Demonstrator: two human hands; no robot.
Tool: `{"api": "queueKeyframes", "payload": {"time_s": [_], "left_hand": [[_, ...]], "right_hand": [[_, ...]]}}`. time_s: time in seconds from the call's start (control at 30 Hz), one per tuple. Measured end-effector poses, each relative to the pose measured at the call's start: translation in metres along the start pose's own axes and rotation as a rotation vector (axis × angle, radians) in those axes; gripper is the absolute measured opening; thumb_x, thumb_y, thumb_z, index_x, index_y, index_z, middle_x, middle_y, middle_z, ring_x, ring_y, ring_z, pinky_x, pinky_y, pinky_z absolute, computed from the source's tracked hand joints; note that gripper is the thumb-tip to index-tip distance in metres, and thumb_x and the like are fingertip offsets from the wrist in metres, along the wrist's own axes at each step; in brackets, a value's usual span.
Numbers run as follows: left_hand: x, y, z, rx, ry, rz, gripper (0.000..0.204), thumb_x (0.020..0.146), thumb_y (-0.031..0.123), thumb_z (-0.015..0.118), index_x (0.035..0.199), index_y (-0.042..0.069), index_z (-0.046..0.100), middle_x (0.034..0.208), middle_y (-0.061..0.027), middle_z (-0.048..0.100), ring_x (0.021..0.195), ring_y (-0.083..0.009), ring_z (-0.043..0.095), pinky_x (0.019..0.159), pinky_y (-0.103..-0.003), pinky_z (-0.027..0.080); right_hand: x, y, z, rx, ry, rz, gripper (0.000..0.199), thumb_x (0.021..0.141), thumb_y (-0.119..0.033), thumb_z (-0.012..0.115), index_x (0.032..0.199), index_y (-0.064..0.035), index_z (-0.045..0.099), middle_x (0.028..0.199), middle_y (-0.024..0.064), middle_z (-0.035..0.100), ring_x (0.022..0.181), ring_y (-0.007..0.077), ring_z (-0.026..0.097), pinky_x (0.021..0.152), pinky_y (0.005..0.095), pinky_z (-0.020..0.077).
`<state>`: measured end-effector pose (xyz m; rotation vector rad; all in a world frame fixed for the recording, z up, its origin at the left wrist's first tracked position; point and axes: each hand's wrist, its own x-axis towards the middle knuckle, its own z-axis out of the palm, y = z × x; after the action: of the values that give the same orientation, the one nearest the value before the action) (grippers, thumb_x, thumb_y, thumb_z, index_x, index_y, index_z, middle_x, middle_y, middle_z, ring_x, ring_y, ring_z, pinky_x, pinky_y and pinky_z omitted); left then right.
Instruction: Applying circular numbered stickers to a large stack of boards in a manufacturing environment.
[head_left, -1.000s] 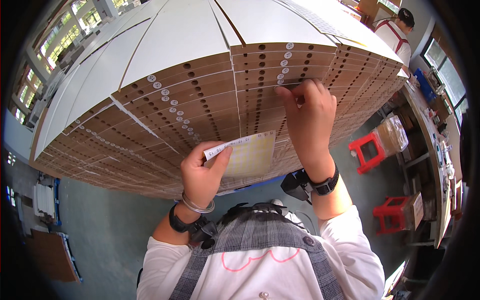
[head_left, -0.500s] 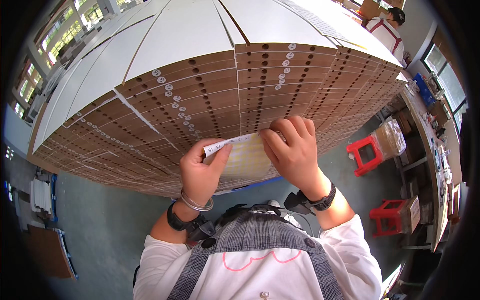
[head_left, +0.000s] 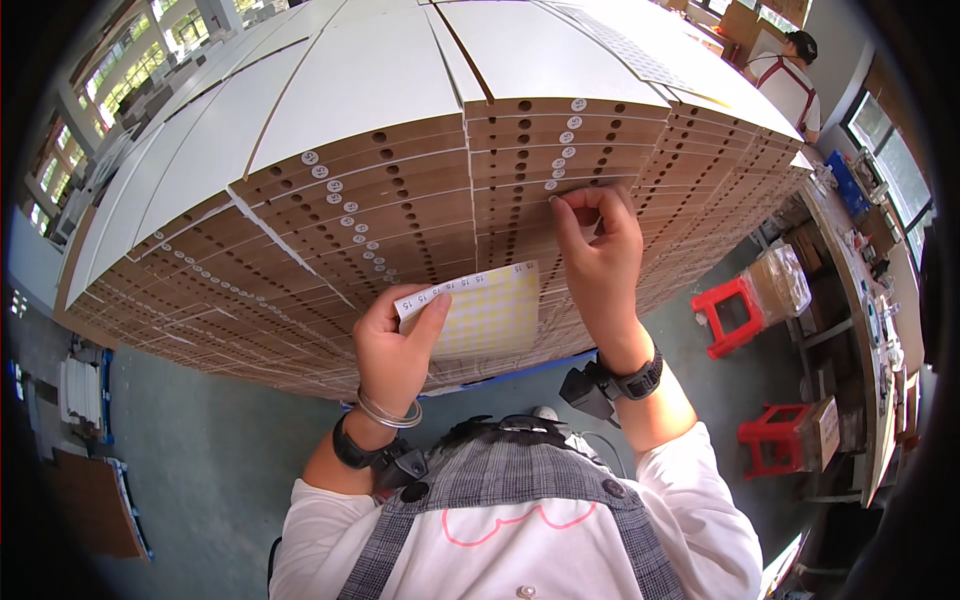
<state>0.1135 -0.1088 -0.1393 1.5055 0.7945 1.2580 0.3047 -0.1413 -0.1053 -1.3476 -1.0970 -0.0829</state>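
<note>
My left hand (head_left: 393,337) is closed on a sheet of round stickers (head_left: 487,310), thumb on top, with the sheet's upper edge folded over. Thumb and forefinger of my right hand (head_left: 602,245) are pinched at the edge face of a stacked board, just below a column of round white stickers (head_left: 564,152). A small white sticker seems to be at those fingertips, partly hidden. The brown board edges (head_left: 420,180) carry rows of dark drilled holes. Another sticker column (head_left: 349,207) runs down the stack to the left.
White board tops (head_left: 370,70) spread across the large stack, with another sheet of stickers (head_left: 630,50) lying on them. Red stools (head_left: 728,315) bearing boxes stand right, beside a cluttered workbench (head_left: 850,270). A person (head_left: 787,85) in a cap is at the far right.
My right hand has left the sticker sheet and moved up to the board edge below the sticker column. My left hand still holds the sheet, slightly farther left.
</note>
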Motion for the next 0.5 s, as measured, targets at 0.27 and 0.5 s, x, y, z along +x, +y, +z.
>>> {"api": "queueKeyframes", "payload": {"time_s": [0.27,0.5], "left_hand": [[-0.001,-0.002,-0.002,0.009,0.017,0.023,0.017,0.080,0.008,0.068,0.090,-0.003,0.062,0.078,-0.0037,0.064,0.070,-0.0057,0.056,0.063,-0.021,0.046],[-0.001,0.002,-0.003,0.034,0.021,0.045,0.015,0.080,0.007,0.068,0.089,-0.003,0.063,0.077,-0.0036,0.064,0.069,-0.0053,0.056,0.061,-0.021,0.046]], "right_hand": [[0.005,0.001,0.000,-0.377,0.096,-0.177,0.014,0.074,-0.007,0.068,0.072,-0.0050,0.055,0.071,0.0053,0.051,0.065,0.0208,0.051,0.060,0.0320,0.0386],[-0.015,-0.004,-0.009,-0.484,-0.132,-0.508,0.014,0.070,-0.006,0.067,0.076,-0.0088,0.054,0.076,0.0038,0.051,0.072,0.0229,0.050,0.064,0.0337,0.0353]]}}
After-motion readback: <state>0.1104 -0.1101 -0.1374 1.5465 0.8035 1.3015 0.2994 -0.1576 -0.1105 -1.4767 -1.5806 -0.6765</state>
